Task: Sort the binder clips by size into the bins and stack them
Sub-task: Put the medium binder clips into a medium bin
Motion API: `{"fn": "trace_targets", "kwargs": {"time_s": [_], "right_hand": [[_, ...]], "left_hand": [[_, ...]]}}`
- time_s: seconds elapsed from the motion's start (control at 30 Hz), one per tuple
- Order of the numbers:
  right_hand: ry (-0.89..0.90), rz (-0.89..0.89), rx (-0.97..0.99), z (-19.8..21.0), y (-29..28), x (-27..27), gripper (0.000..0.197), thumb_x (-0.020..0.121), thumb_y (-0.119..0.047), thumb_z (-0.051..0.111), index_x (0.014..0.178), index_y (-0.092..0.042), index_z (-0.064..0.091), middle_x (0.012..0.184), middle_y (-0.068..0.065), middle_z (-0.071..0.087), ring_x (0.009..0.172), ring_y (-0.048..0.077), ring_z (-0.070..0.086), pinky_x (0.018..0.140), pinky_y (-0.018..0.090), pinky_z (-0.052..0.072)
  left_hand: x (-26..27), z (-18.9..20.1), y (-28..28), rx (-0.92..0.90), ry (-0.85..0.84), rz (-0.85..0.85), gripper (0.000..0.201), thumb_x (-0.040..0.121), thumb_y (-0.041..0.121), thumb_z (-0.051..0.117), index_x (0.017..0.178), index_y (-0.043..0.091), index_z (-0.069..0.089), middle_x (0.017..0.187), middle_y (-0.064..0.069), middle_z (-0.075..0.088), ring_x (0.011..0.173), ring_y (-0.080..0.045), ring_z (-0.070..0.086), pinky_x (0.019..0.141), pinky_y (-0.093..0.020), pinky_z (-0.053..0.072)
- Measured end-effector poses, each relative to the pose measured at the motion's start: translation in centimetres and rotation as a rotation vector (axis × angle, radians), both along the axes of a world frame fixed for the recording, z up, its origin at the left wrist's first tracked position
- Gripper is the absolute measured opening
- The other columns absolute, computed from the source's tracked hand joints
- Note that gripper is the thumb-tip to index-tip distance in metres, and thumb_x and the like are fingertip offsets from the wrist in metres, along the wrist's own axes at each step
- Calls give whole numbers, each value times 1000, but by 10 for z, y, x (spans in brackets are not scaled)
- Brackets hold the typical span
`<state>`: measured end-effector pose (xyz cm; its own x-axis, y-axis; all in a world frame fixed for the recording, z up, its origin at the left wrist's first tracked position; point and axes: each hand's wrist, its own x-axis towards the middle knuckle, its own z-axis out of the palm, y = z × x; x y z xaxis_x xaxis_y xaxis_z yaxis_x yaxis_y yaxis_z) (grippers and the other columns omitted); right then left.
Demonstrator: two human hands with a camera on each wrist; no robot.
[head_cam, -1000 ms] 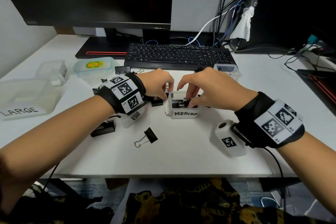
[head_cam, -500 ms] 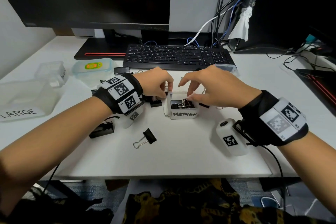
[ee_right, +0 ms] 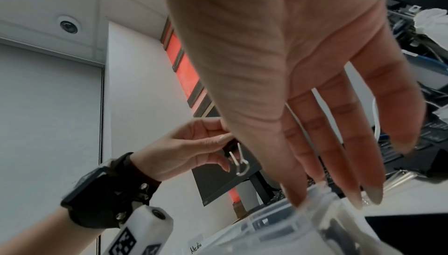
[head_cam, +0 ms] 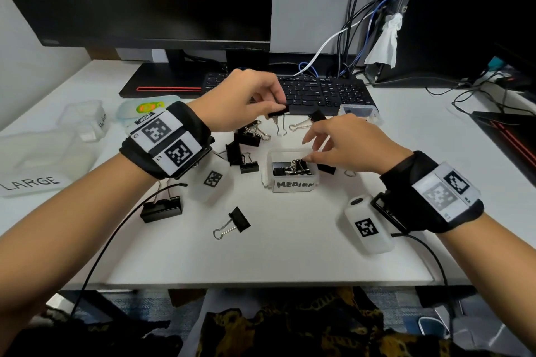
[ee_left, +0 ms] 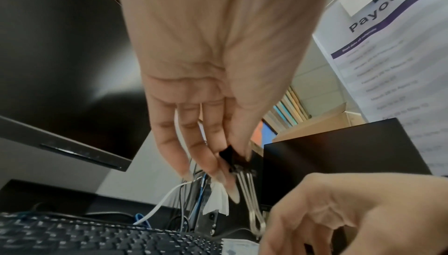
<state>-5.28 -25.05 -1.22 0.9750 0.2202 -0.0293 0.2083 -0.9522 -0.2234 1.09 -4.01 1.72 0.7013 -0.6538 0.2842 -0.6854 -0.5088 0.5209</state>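
We see the left hand raised above the white surface, its thumb and fingertips pinching the black body of a binder clip; the clip's silver wire handles hang downward, which the left wrist view confirms; the remaining fingers of that hand are loosely extended beside the pinch. The right hand hovers over the small bin labelled MEDIUM, fingers relaxed and spread, grasping nothing; its fingertips are just above the bin's far rim, and in the right wrist view they point down at the clear plastic wall. We count several black clips already lying inside the medium bin. Loose clips lie on the surface behind and left of the bin; one lies alone nearer the front edge; a wider one stands at the left. A clear container marked LARGE sits far left, well apart from the hands; a keyboard lies behind everything.
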Motion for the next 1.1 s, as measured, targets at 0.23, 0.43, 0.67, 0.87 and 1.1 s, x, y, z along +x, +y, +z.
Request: {"fn": "trace_targets", "kwargs": {"time_s": [0.23,0.43,0.67,0.87,1.1], "right_hand": [[15,-35,17,-6,1,3,26,85,-46,67,106,-30,69,84,-15,64,85,8,59,70,27,46],[25,-43,9,-9,2,4,26,87,-46,65,107,-29,68,90,-13,67,92,12,57,73,30,47],[20,-46,28,-10,2,3,23,87,-45,65,104,-29,69,89,-13,67,85,10,57,63,27,41],[21,-42,21,-8,2,3,23,88,-44,65,105,-28,69,90,-13,68,82,10,58,58,24,38],[14,-44,34,-10,3,3,21,87,-43,66,103,-28,69,87,-12,67,87,13,58,67,27,41]], "left_hand": [[-19,-12,-10,179,55,-74,16,88,28,68,99,16,68,85,7,74,86,-3,66,78,-15,48],[-25,-23,-17,302,-33,-44,15,88,34,67,98,22,67,89,10,73,82,-2,62,81,-30,48],[-29,-29,-20,371,-115,56,10,88,32,67,92,24,70,87,11,73,76,-8,59,71,-29,45],[-34,-31,-19,410,-227,128,11,83,34,73,93,31,72,99,13,64,99,-14,50,74,-34,44],[-34,-29,-20,531,-180,89,17,86,27,69,101,34,72,113,9,52,105,-15,41,68,-28,32]]}}
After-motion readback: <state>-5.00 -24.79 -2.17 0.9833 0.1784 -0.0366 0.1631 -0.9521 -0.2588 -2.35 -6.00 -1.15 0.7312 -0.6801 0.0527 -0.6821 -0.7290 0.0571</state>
